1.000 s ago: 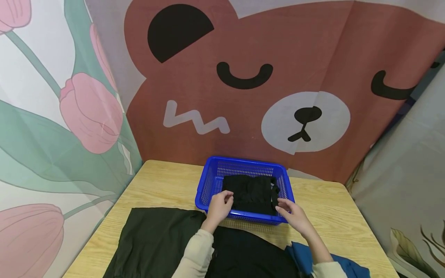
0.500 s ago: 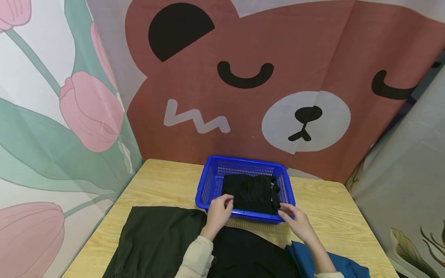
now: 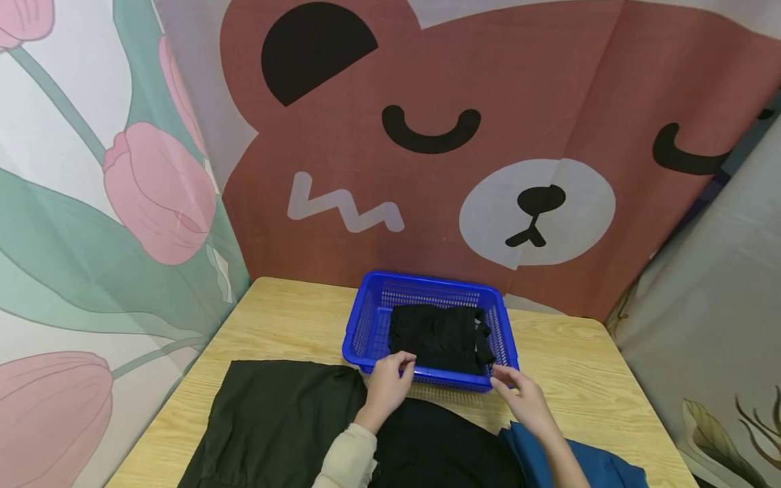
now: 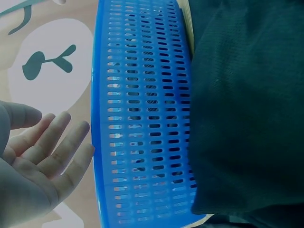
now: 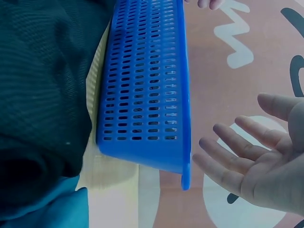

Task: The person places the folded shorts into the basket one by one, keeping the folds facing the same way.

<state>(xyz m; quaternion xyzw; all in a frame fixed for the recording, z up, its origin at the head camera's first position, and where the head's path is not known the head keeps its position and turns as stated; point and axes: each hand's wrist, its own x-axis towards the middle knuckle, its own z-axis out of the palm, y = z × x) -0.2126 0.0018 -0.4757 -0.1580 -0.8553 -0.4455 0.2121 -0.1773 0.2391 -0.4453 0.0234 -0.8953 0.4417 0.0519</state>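
A blue plastic basket [image 3: 366,318] with slotted walls stands on the table, a folded black garment [image 3: 436,339] lying inside it. My left hand [image 3: 390,386] is over the basket's near rim on the left, fingers loosely bent and holding nothing. Its fingertips come right up by the rim in the left wrist view, where the hand [image 4: 47,156] is spread. At the basket's near right corner is my right hand [image 3: 521,396], its palm free of anything. In the right wrist view the fingers [image 5: 223,161] are relaxed beside the rim.
In front of the basket lie a dark green garment [image 3: 281,420], a black garment [image 3: 445,447] and a blue garment [image 3: 604,464], side by side on the wooden table [image 3: 305,298]. A bear-print cloth [image 3: 342,257] hangs behind the table, and a tulip-print cloth [image 3: 158,196] on the left.
Both hands have drawn back slightly toward me from over the basket, the right one leaving the garment's side. The black garment stays in the basket.
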